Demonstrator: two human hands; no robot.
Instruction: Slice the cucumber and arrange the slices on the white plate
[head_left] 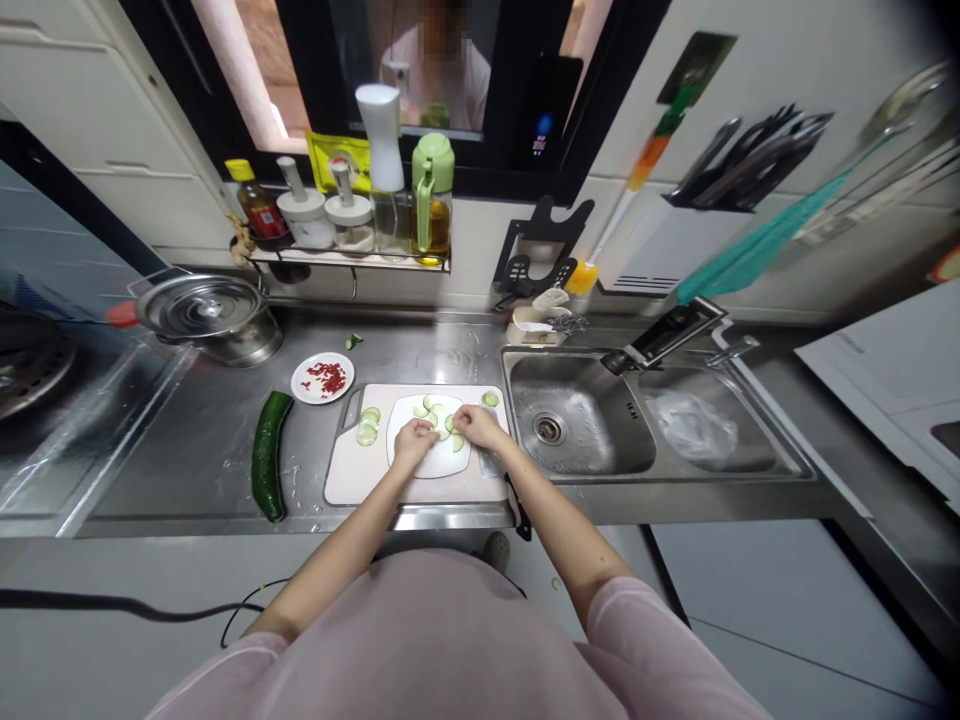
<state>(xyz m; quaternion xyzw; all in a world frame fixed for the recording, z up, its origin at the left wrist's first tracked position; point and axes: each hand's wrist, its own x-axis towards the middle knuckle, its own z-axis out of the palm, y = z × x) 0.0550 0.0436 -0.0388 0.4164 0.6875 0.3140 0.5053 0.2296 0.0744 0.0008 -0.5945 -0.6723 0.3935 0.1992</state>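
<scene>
L hand (415, 441) & R hand (477, 426), fingers bunched, are touching green cucumber slices (436, 408) on 1 white oval plate (435, 466). 1 round white dish (303, 391) is holding red chilli bits (327, 377).

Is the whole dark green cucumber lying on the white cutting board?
No, the whole dark green cucumber lies on the steel counter, left of the white cutting board.

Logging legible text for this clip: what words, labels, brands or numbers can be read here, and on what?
Nothing can be read for certain.
Sauce bottle label: print too small.
Yellow packet behind the dispensers: markings blurred.
Dark panel in the window: blue mark and small lit characters, illegible.
White surface at far right: faint mark, too small to read.
</scene>
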